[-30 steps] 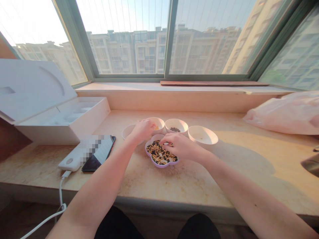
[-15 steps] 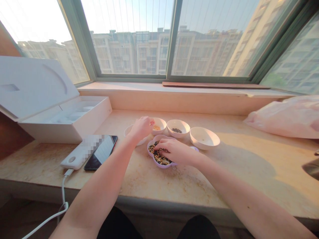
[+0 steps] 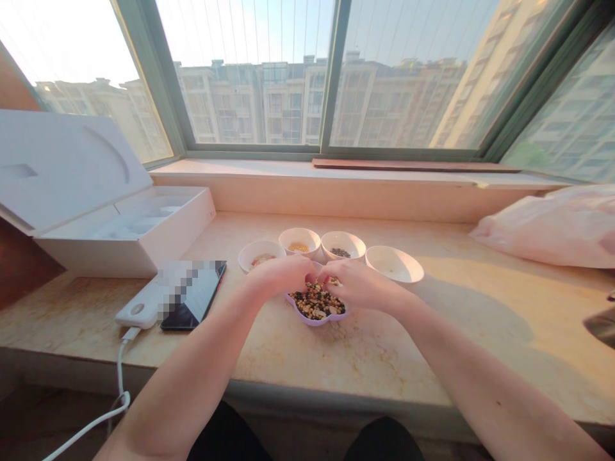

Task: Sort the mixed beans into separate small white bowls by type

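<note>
My left hand [image 3: 278,276] and my right hand [image 3: 358,285] meet with curled fingers above a lilac flower-shaped dish [image 3: 314,322]. Their fingertips nearly touch over a mix of dark beans, yellow peas and pale pieces [image 3: 317,302]. Whether either hand holds a bean is hidden. Behind the hands stand several small white bowls: one with pale pieces [image 3: 259,255], one with yellow grains [image 3: 299,241], one with dark seeds [image 3: 343,244]. A fourth white bowl [image 3: 394,264], to the right, holds only a little.
The hands work on a marble windowsill [image 3: 298,358]. An open white box [image 3: 96,218] stands at left, by a phone [image 3: 195,301] and a white power bank [image 3: 141,308] with a white cable [image 3: 119,378]. A pink plastic bag [image 3: 548,234] lies at right.
My left hand has moved off the back-left bowls and down to the dish beside my right hand. The white bowl with pale pieces is now uncovered, and the dish sits slightly further right.
</note>
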`<action>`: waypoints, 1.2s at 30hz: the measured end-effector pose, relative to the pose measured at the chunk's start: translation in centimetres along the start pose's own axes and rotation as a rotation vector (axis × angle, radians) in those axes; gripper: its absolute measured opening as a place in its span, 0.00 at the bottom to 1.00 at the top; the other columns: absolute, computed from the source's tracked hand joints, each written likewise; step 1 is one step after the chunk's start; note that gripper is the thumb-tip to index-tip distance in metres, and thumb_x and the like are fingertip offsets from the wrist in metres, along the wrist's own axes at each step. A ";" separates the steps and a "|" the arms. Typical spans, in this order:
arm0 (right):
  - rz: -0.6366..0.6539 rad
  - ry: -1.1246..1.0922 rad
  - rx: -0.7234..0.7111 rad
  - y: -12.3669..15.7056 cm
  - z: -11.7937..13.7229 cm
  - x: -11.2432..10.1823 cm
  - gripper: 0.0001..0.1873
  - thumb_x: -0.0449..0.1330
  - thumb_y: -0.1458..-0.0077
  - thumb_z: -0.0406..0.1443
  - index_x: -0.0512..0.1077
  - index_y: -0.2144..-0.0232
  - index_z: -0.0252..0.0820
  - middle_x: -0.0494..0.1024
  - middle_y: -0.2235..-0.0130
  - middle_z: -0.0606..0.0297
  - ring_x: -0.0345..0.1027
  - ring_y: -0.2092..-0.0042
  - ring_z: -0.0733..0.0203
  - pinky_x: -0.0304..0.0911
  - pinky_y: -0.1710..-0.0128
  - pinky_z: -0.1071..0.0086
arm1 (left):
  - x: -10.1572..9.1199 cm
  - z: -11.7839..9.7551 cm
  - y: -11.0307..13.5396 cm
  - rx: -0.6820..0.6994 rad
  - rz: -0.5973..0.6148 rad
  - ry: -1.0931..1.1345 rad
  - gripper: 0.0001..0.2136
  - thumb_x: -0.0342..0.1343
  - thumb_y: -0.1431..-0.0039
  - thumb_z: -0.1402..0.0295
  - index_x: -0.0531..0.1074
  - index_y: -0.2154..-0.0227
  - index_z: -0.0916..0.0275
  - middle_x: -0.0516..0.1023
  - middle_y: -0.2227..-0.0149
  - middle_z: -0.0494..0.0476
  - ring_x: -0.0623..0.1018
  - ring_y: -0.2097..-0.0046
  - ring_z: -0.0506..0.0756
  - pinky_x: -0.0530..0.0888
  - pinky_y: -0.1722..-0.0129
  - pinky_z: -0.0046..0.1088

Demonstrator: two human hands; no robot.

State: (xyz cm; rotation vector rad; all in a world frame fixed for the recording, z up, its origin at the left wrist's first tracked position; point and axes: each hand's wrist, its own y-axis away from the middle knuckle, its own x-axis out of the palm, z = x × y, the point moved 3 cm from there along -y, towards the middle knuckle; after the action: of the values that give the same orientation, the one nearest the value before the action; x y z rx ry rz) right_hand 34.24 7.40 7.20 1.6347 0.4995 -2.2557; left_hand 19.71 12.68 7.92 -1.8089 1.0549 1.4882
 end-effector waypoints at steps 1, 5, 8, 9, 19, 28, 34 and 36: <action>0.002 -0.007 0.008 0.1 -0.3 0.0 0.13 0.57 0.46 0.28 0.81 0.66 0.46 0.83 0.63 0.62 0.75 0.60 0.55 0.66 0.59 0.67 | 0.1 -0.3 0.0 0.012 0.031 -0.016 0.08 0.54 0.51 0.80 0.72 0.81 0.64 0.71 0.79 0.50 0.64 0.76 0.48 0.61 0.73 0.28; -0.003 -0.024 0.015 0.2 -0.9 0.2 0.15 0.56 0.47 0.28 0.81 0.65 0.47 0.84 0.62 0.63 0.75 0.59 0.55 0.66 0.57 0.66 | 0.2 -1.0 0.1 0.030 0.091 -0.055 0.11 0.51 0.49 0.81 0.76 0.77 0.64 0.73 0.77 0.52 0.66 0.75 0.50 0.63 0.70 0.30; -0.005 -0.026 0.010 0.1 -1.1 0.4 0.16 0.56 0.47 0.28 0.81 0.65 0.47 0.84 0.62 0.64 0.75 0.59 0.55 0.65 0.57 0.66 | 0.2 -0.9 0.0 0.041 0.102 -0.064 0.12 0.51 0.47 0.80 0.78 0.75 0.63 0.75 0.75 0.52 0.67 0.73 0.50 0.63 0.69 0.30; -0.005 -0.025 0.008 0.1 -1.1 0.4 0.16 0.56 0.47 0.28 0.81 0.65 0.47 0.84 0.62 0.64 0.75 0.59 0.55 0.65 0.57 0.66 | 0.2 -0.9 -0.1 0.050 0.101 -0.062 0.12 0.51 0.47 0.80 0.78 0.75 0.63 0.75 0.74 0.52 0.68 0.73 0.50 0.64 0.68 0.29; 0.002 -0.051 -0.040 0.0 1.2 0.5 0.12 0.56 0.41 0.31 0.81 0.66 0.43 0.84 0.64 0.63 0.74 0.65 0.58 0.64 0.62 0.66 | -0.8 1.8 -0.6 -0.054 -0.102 0.056 0.11 0.51 0.39 0.70 0.79 0.68 0.62 0.80 0.67 0.54 0.73 0.66 0.52 0.64 0.68 0.27; 0.046 -0.056 -0.161 -0.7 2.2 1.7 0.15 0.56 0.39 0.31 0.83 0.59 0.45 0.81 0.52 0.59 0.73 0.54 0.54 0.66 0.52 0.62 | -0.9 4.5 -1.4 -0.298 -0.400 -0.080 0.15 0.45 0.32 0.68 0.77 0.65 0.64 0.79 0.62 0.63 0.76 0.59 0.58 0.66 0.59 0.32; 0.084 -0.099 -0.061 -1.1 1.5 2.2 0.13 0.57 0.40 0.30 0.82 0.67 0.43 0.82 0.62 0.61 0.74 0.64 0.56 0.64 0.63 0.64 | -0.6 5.4 -1.7 -0.333 -0.418 -0.145 0.15 0.44 0.32 0.70 0.77 0.65 0.64 0.78 0.58 0.64 0.77 0.58 0.59 0.67 0.59 0.34; 0.095 -0.118 -0.052 -1.2 1.4 2.4 0.12 0.57 0.42 0.29 0.80 0.71 0.44 0.81 0.66 0.62 0.72 0.67 0.57 0.63 0.65 0.64 | -0.9 5.5 -1.7 -0.364 -0.445 -0.158 0.15 0.44 0.33 0.72 0.77 0.67 0.64 0.78 0.58 0.64 0.77 0.58 0.59 0.68 0.59 0.34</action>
State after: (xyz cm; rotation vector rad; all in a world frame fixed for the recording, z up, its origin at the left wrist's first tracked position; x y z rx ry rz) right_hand 31.86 7.71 5.45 1.4592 0.4376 -2.2347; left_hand 18.14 18.28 7.42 -1.9616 0.2836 1.5717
